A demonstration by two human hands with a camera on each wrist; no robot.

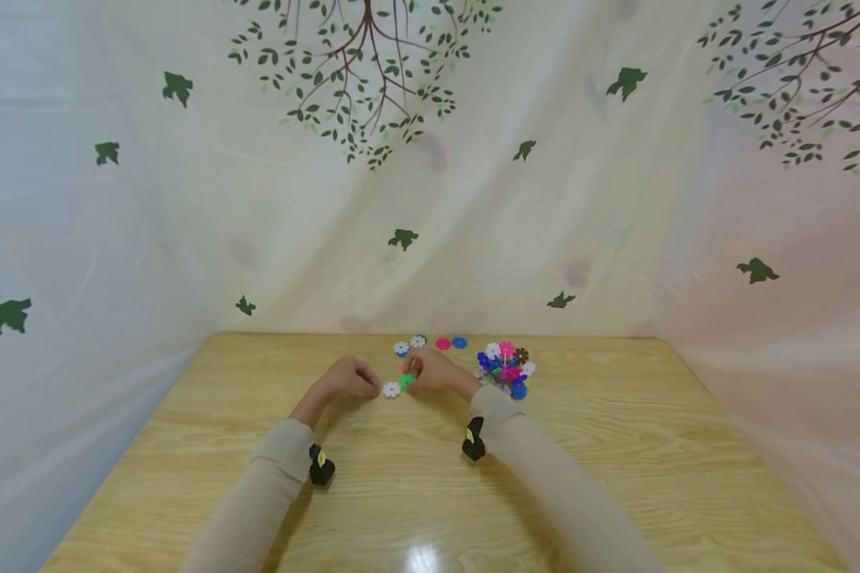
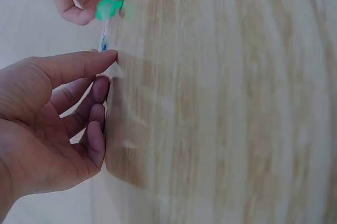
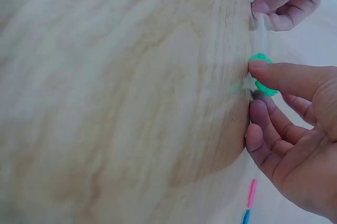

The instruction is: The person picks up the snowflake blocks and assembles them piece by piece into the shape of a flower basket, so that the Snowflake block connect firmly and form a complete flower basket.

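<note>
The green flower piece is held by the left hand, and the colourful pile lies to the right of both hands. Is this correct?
Not the left hand: in the right wrist view, the right hand pinches the green flower piece. The colourful pile lies as stated.

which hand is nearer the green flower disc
Right: the right hand pinches the green flower disc; the left hand is farther left, beside a white flower disc.

Green disc (image 1: 406, 382), white disc (image 1: 391, 390), wood-grained table (image 1: 688, 454)

Curtained-off spot, building type unclear: leaf-print drapes (image 1: 294, 239) behind and beside wood-grain table (image 1: 387, 485)
</note>
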